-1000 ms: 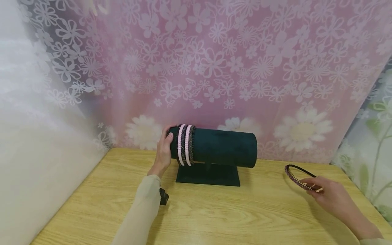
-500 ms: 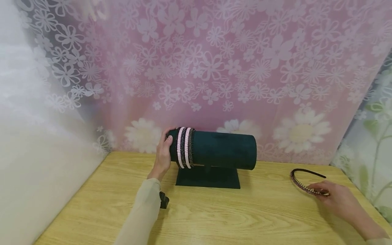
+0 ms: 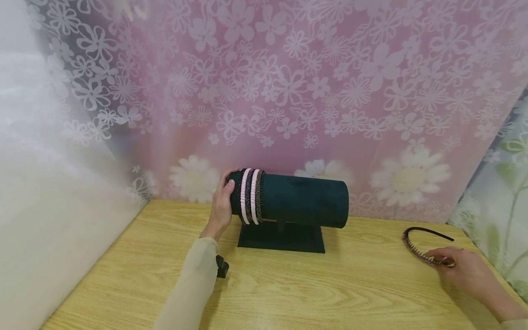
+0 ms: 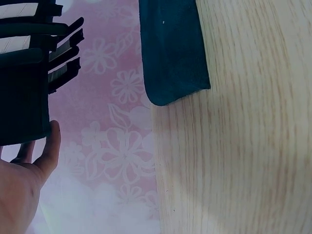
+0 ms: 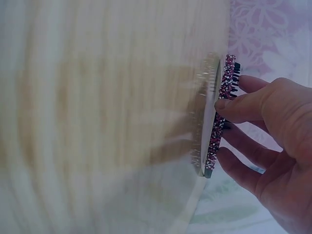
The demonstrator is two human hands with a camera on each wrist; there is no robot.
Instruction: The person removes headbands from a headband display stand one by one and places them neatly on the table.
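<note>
Glitter-studded toothed headband (image 5: 216,138): pinched in right hand (image 3: 471,273), thumb opposing fingers, over wooden tabletop (image 3: 330,293). Left hand (image 3: 221,207): fingers clamped round end of dark-green velvet display roll (image 3: 305,200).

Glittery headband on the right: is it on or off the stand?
Off: in the head view, the right hand holds the headband apart from the stand.

One left hand (image 3: 221,206), one right hand (image 3: 466,270). Dark green display stand (image 3: 305,199): one. Pink headbands (image 3: 245,197) around it: two. Dark glittery headbands (image 3: 259,197) around it: at least two, exact count unclear, bands packed close. Beaded headband (image 5: 214,141) in right hand: one, so five headbands minimum. Small black object (image 3: 222,266): one. Table (image 3: 309,293): one.
</note>
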